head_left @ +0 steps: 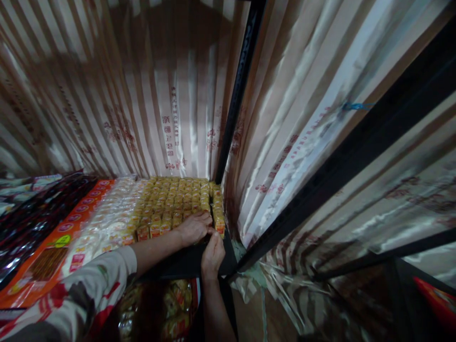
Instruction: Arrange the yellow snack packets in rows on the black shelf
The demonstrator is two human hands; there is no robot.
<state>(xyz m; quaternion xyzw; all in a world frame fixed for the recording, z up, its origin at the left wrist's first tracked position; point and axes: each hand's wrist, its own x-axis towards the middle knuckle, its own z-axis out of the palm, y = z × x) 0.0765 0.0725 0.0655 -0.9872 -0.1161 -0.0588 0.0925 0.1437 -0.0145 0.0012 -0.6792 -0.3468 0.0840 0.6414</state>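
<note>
Rows of small yellow wrapped packets [178, 194] stand packed together on a black shelf [171, 263]. My left hand [194, 228] reaches across the front right of these rows, its fingers bent down against the last packets. Just below it, my right hand [213, 254] is closed, with thumb and fingertips drawn together. The fingertips of both hands nearly meet, and whatever they pinch is hidden. A single row of yellow packets [218, 213] stands right of a narrow dark gap, beside my fingers.
White wrapped packets [107, 213], an orange snack bag [53, 256] and dark shiny packs [32, 232] lie to the left. A black upright post [237, 95] rises behind the rows. Printed pleated curtain [192, 118] hangs behind. More yellow packs [176, 304] sit on a lower level.
</note>
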